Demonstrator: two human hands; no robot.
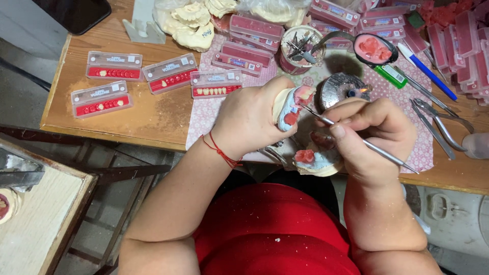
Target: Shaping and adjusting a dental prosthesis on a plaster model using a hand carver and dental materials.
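Head view, looking down over a wooden table [153, 114]. Left hand [249, 119] curled tight around a plaster dental cast [291, 106], pale blue and cream with pink wax on its top; thumb and fingers wrap it from the side, held just above the table edge. Red string bracelet [220, 152] at the left wrist. Right hand [374, 140] pinches a thin metal tool [364, 142] like a pen, fingers pressed together round the shaft; its tip touches the wax on the held cast. Second cast [316, 160] with pink wax lies at the table edge, under and between the two hands.

Beyond the hands: small lit burner [342, 89] with a flame showing, just behind the right hand. Cup of metal instruments [299, 48] further back. Black spoon-like ladle [374, 50] holding pink wax, right of the cup. Blue pen [428, 71] and pliers [438, 125] to the right. Four flat clear-lidded trays of false teeth [114, 66] on red strips lie to the left, well apart from the hands; more stacked at the back. White plaster casts [191, 23] at the far edge.
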